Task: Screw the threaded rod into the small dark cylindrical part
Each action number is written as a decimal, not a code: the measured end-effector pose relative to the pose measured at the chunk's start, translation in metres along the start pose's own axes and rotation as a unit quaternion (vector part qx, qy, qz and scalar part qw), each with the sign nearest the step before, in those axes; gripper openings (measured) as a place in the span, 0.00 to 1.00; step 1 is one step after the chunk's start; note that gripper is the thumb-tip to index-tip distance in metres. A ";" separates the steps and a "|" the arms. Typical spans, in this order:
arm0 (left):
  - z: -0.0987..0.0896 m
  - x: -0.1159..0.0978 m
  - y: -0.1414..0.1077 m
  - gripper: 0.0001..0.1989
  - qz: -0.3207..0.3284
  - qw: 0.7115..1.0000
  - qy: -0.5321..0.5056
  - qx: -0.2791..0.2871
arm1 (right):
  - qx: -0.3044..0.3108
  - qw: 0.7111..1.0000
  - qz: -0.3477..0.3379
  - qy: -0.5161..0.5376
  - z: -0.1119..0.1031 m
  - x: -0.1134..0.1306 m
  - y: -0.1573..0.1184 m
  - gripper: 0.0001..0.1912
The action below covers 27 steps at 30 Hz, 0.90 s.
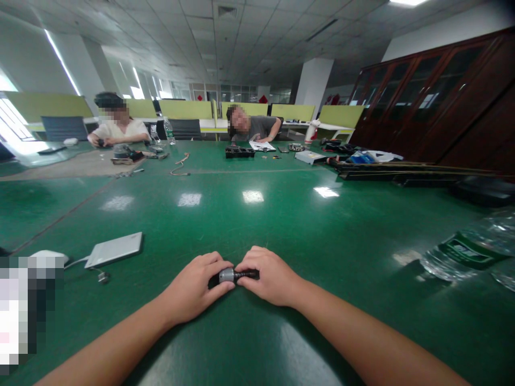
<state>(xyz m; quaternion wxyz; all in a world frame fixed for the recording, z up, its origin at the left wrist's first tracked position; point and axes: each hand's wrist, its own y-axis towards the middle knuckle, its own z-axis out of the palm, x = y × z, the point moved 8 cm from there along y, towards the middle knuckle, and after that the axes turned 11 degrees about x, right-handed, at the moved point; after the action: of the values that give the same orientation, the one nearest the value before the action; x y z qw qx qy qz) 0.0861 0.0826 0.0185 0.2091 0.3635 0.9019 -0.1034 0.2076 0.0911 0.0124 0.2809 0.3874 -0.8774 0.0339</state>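
Observation:
Between my two hands, low over the green table, lies a small grey-and-black cylindrical part [226, 275] with a thinner, dark ridged stem [247, 274]. My left hand [201, 279] is closed around the wide grey end, thumb in front and fingers behind. The fingers and thumb of my right hand [267, 273] pinch the dark stem. Both hands are close together, and the part lies roughly level, pointing left to right. Its exact kind cannot be made out, and the fingers hide some of each end.
A white power bank [115, 251] with a cable lies to the left. Clear water bottles [462, 254] lie at the right. Across the green table [281, 220] are a black tray [240, 153], a beige cord [181, 165] and long dark rails [370, 172]. Two people sit at the far side.

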 end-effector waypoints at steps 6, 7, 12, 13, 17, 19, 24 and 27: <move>0.002 -0.001 0.001 0.11 0.001 1.000 0.004 0.011 | 0.002 1.000 -0.014 -0.007 0.001 0.002 0.001 0.08; 0.002 -0.001 0.001 0.11 0.001 1.000 0.004 0.011 | 0.003 1.000 -0.015 -0.009 0.002 0.002 0.002 0.08; 0.002 -0.001 0.000 0.11 0.004 1.000 0.005 0.015 | 0.011 0.999 -0.029 -0.013 0.001 0.003 0.001 0.07; 0.002 -0.001 0.000 0.12 0.005 1.000 0.005 0.015 | 0.014 0.999 -0.034 -0.012 0.000 0.004 0.001 0.07; 0.003 -0.001 -0.001 0.11 0.007 1.000 0.008 0.016 | 0.013 0.999 -0.046 -0.010 -0.002 0.005 -0.001 0.07; 0.003 -0.001 -0.001 0.11 0.009 1.000 0.010 0.016 | 0.012 0.999 -0.049 -0.010 -0.003 0.004 -0.001 0.07; 0.002 -0.001 -0.002 0.11 0.008 1.000 0.013 0.014 | 0.017 0.998 -0.057 0.000 -0.004 0.003 -0.002 0.06; 0.002 0.000 -0.002 0.11 0.007 1.000 0.012 0.016 | 0.018 0.998 -0.054 0.000 -0.006 0.004 -0.002 0.06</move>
<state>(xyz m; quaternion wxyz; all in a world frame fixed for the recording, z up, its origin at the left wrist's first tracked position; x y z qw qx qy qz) 0.0859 0.0803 0.0165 0.1929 0.3744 0.9001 -0.1116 0.2099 0.0886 0.0190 0.2750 0.4390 -0.8546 0.0348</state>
